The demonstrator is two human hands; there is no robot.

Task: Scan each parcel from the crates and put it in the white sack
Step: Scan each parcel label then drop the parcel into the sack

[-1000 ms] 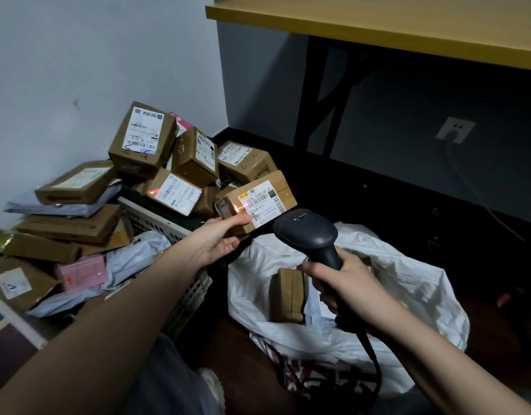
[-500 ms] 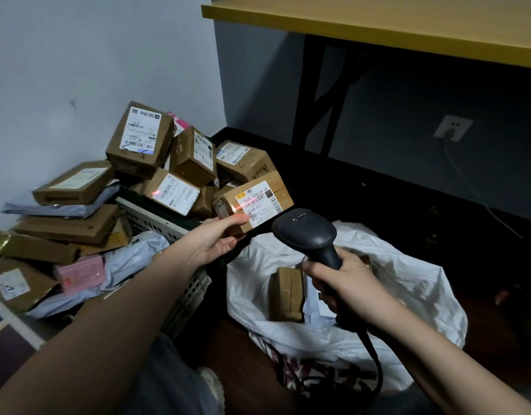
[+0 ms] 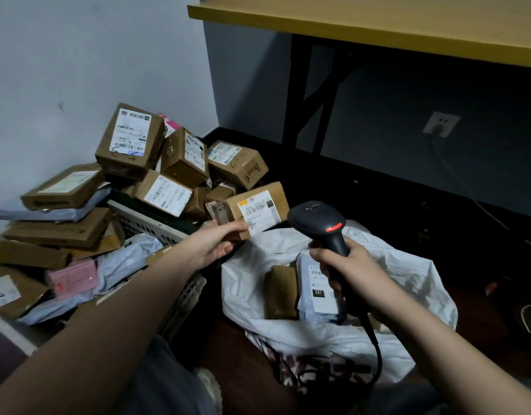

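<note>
My left hand (image 3: 218, 242) pinches a small brown parcel (image 3: 258, 206) by its near corner, label facing me, just above the far edge of the white sack (image 3: 408, 283). My right hand (image 3: 349, 269) grips the handle of a black barcode scanner (image 3: 318, 221), whose head points at the parcel and shows a red light on its back. The sack lies open on the floor beneath both hands, with a brown box (image 3: 281, 292) and a grey mailer (image 3: 318, 289) inside. A white crate (image 3: 156, 223) heaped with brown parcels (image 3: 165, 163) stands at the left.
More boxes and grey and pink mailers (image 3: 72, 278) are stacked at the far left against the wall. A yellow-topped table (image 3: 378, 22) on black legs overhangs the back. A wall socket (image 3: 441, 124) with a cable sits at the right. The scanner's cord trails down over the sack.
The red scan line on the parcel's label has gone out. The parcel has tipped and dropped slightly toward the sack. The scanner stays nearly still.
</note>
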